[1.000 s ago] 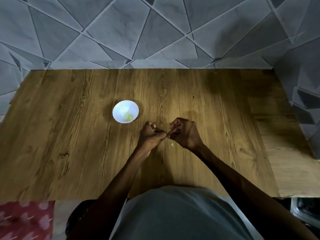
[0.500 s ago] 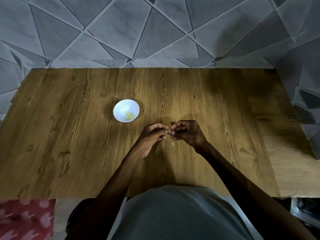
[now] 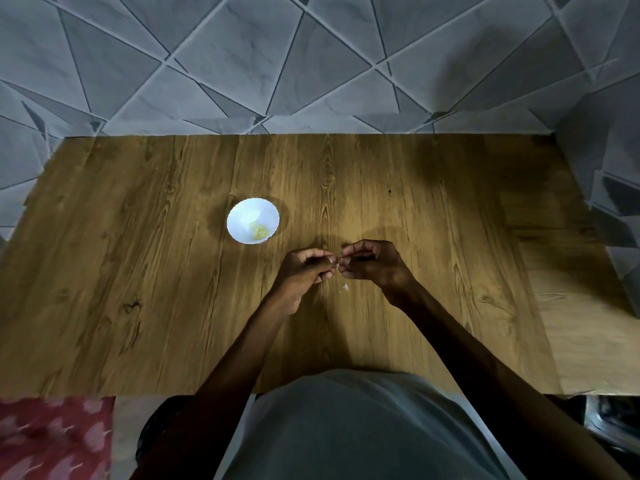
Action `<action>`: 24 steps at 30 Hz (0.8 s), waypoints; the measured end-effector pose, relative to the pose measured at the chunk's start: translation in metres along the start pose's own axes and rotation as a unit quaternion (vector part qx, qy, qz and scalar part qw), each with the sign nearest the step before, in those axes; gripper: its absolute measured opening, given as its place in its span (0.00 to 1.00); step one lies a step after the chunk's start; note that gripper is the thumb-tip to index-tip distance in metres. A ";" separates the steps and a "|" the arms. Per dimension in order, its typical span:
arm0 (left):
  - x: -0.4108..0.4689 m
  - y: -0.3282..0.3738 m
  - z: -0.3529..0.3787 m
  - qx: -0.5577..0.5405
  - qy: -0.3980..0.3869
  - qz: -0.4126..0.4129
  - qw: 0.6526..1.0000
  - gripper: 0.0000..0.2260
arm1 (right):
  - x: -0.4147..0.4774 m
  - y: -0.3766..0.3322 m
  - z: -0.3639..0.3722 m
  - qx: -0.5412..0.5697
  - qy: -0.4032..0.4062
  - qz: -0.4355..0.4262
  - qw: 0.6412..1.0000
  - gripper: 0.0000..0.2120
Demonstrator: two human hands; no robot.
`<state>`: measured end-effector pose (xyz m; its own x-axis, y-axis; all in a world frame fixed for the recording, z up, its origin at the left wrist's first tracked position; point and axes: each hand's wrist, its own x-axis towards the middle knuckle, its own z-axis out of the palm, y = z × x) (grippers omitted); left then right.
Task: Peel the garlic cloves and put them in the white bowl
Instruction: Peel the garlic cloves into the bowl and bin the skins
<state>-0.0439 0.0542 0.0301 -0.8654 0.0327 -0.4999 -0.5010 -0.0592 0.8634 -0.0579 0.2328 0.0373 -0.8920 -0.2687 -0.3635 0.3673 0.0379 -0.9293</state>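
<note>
A small white bowl (image 3: 242, 216) stands on the wooden table (image 3: 138, 289), left of centre, with yellowish peeled garlic (image 3: 260, 231) inside. To its right and nearer me, my left hand (image 3: 304, 271) and my right hand (image 3: 375, 263) meet fingertip to fingertip above the table. Between them they pinch a small garlic clove (image 3: 337, 260), mostly hidden by the fingers. A pale scrap of garlic skin (image 3: 344, 288) lies on the table just below the hands.
A grey tiled wall (image 3: 311, 64) rises along the table's far edge and wraps round at the right. A red patterned cloth (image 3: 52, 438) lies below the near left edge. My grey shirt (image 3: 363, 427) fills the bottom centre.
Both hands have uncurled a little and shifted slightly away from me, their fingertips still working on the clove. The bowl stays put.
</note>
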 end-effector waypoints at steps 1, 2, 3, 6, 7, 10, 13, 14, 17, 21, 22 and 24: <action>0.000 0.000 0.000 -0.015 -0.002 -0.004 1.000 0.06 | -0.001 0.001 0.000 0.017 -0.005 0.000 1.000 0.12; -0.001 -0.001 0.000 -0.029 -0.003 -0.007 1.000 0.07 | -0.001 0.003 -0.001 0.035 -0.011 0.001 0.999 0.12; -0.001 -0.002 0.001 -0.038 -0.004 -0.008 0.999 0.07 | -0.002 0.005 -0.001 0.051 -0.015 0.004 0.999 0.12; -0.003 -0.004 0.002 -0.044 -0.007 -0.007 0.999 0.10 | -0.003 0.008 0.000 0.091 -0.008 0.028 0.995 0.11; -0.003 -0.005 0.002 -0.041 -0.010 -0.006 0.999 0.10 | -0.003 0.009 0.000 0.102 -0.004 0.035 0.994 0.11; -0.003 -0.005 0.002 -0.014 -0.008 0.001 1.000 0.11 | -0.004 0.008 0.000 0.112 0.008 0.048 0.993 0.12; -0.003 -0.005 0.004 0.002 -0.004 0.019 1.000 0.10 | -0.004 0.006 0.001 0.110 0.029 0.055 0.992 0.13; -0.003 -0.006 0.005 0.007 -0.005 0.025 1.000 0.10 | -0.004 0.004 0.001 0.106 0.037 0.057 0.992 0.14; -0.003 -0.006 0.005 0.007 0.000 0.026 1.000 0.10 | -0.004 0.002 0.003 0.090 0.059 0.063 0.992 0.15; -0.005 -0.004 0.004 -0.040 -0.007 0.009 0.999 0.09 | -0.003 0.001 0.006 0.035 0.048 0.033 0.998 0.12; -0.006 -0.004 0.004 -0.050 -0.006 0.005 0.999 0.09 | -0.003 0.001 0.006 0.022 0.045 0.028 0.998 0.11; -0.008 -0.003 0.003 -0.070 -0.001 -0.003 0.998 0.09 | -0.003 0.001 0.007 -0.010 0.043 0.018 0.999 0.10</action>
<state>-0.0355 0.0573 0.0313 -0.8623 0.0359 -0.5051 -0.5016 -0.1974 0.8423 -0.0532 0.2269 0.0375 -0.8982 -0.1822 -0.4001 0.3949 0.0656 -0.9164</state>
